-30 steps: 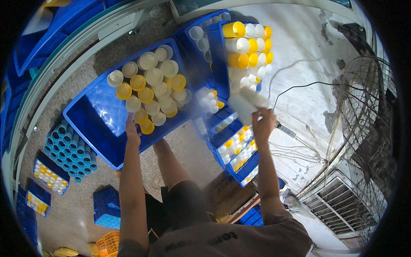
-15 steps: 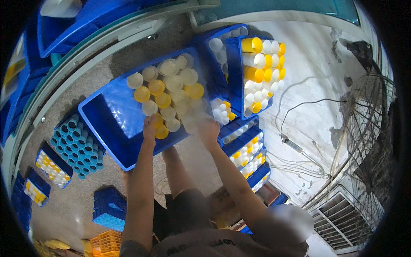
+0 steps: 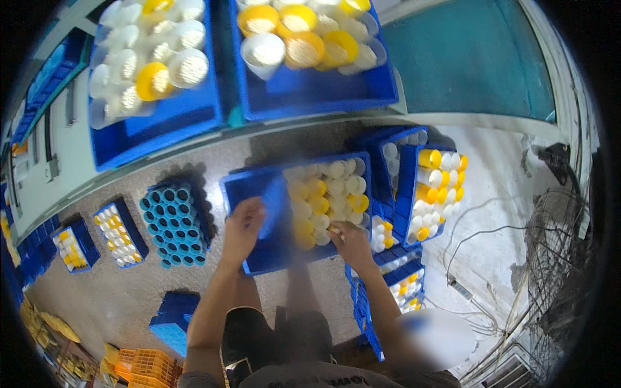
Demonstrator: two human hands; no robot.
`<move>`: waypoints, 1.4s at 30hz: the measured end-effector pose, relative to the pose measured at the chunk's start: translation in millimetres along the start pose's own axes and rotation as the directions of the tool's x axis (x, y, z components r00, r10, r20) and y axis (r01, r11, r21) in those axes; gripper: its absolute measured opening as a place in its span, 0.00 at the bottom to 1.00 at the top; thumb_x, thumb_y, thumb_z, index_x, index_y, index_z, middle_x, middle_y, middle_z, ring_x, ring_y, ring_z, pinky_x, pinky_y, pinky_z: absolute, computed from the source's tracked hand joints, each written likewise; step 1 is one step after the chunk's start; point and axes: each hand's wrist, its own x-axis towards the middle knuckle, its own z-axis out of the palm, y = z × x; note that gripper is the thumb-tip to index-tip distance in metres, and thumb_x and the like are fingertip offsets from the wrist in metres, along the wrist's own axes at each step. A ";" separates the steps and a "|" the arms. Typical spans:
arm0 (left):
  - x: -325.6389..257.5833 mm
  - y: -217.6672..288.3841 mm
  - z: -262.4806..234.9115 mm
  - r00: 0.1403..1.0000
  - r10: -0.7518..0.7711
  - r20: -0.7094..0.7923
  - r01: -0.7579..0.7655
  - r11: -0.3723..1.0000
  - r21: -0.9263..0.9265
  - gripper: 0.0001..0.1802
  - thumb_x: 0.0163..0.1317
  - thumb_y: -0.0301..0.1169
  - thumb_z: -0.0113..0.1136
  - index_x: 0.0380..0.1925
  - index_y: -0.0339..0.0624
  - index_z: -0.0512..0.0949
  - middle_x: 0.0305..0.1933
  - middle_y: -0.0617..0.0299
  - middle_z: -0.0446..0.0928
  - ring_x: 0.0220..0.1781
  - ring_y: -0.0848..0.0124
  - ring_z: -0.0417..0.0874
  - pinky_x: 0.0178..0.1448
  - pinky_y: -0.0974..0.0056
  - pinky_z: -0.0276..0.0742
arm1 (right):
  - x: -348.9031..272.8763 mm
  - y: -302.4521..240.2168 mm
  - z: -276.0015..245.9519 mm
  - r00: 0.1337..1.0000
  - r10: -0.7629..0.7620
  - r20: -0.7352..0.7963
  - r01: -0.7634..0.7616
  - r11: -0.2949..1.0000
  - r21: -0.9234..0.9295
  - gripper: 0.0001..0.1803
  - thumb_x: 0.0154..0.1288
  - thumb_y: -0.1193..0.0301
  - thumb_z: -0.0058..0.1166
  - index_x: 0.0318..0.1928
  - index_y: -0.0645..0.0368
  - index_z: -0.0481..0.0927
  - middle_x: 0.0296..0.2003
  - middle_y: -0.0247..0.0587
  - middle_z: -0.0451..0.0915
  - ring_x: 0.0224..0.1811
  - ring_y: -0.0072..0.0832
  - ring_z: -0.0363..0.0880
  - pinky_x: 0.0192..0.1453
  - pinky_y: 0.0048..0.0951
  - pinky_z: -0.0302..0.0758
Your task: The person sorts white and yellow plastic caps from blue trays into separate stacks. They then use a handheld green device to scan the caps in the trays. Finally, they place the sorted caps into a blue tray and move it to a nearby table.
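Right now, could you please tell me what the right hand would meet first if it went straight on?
The right hand would likely meet the nearest cups in the blue bin first; depth is unclear, so it may already be touching one.

"What colours are you seeing in the middle?"

"The rectangular blue plastic crate (image 3: 278, 255) is gleaming paler where light is catching it, and its round white plastic tubes (image 3: 336, 169) are mingling irregularly with round yellow plastic tubes (image 3: 317, 188)."

"And the left side?"

"A block of round turquoise tubes (image 3: 170, 224), dark at the mouths, is forming a honeycomb pattern against the brownish-grey floor (image 3: 123, 297)."

"Is anything warmer showing?"

"The orange plastic lattice crate (image 3: 145, 367) is glowing, while the dark grey fabric shirt (image 3: 304, 378) is carrying blackish print (image 3: 348, 381). The flat teal panel (image 3: 472, 61) is adding green-blue."
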 end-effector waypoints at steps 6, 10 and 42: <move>44.2 139.2 -146.2 0.926 0.167 -0.339 -0.181 0.983 -0.009 0.17 0.73 0.32 0.59 0.55 0.31 0.77 0.46 0.59 0.82 0.48 0.74 0.80 0.56 0.68 0.75 | 107.6 -292.8 -96.5 0.594 -0.547 -0.590 0.734 0.669 0.119 0.22 0.65 0.80 0.56 0.60 0.60 0.75 0.61 0.59 0.71 0.56 0.49 0.79 0.57 0.41 0.79; 104.6 188.0 -213.8 0.842 0.277 -0.463 -0.194 0.956 0.219 0.15 0.71 0.31 0.60 0.51 0.30 0.80 0.43 0.55 0.84 0.44 0.72 0.84 0.49 0.66 0.79 | 194.9 -403.5 -97.6 0.671 -0.534 -0.514 0.555 0.822 -0.129 0.19 0.62 0.78 0.56 0.55 0.64 0.78 0.59 0.66 0.70 0.46 0.52 0.84 0.46 0.38 0.84; -16.4 271.9 -113.4 0.838 0.541 0.069 -0.443 0.602 0.665 0.14 0.56 0.18 0.68 0.43 0.41 0.87 0.37 0.53 0.87 0.33 0.71 0.88 0.36 0.67 0.82 | -109.0 -216.1 -23.0 0.970 -0.171 -0.176 0.217 0.930 0.297 0.21 0.63 0.77 0.53 0.58 0.64 0.75 0.62 0.58 0.69 0.48 0.46 0.83 0.48 0.38 0.83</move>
